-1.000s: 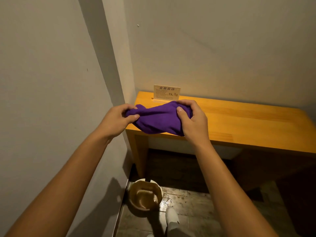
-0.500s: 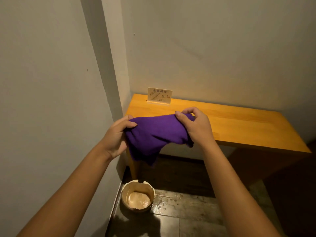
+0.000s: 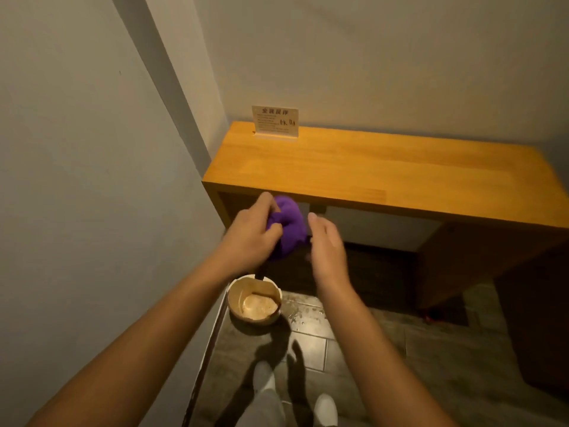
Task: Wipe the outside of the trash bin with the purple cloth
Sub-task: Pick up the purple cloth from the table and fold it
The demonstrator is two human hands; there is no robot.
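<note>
While your left hand [image 3: 251, 234] keeps its grip clamped on the bunched purple cloth [image 3: 288, 229], your right hand [image 3: 327, 245] hangs open just beside it. You're preparing to wipe; next, crouch to the bin [image 3: 255, 300] on the floor below.

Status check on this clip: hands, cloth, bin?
Left hand bunching purple cloth; right hand open beside it. Trash bin on floor below, untouched. Nothing in the way.
</note>
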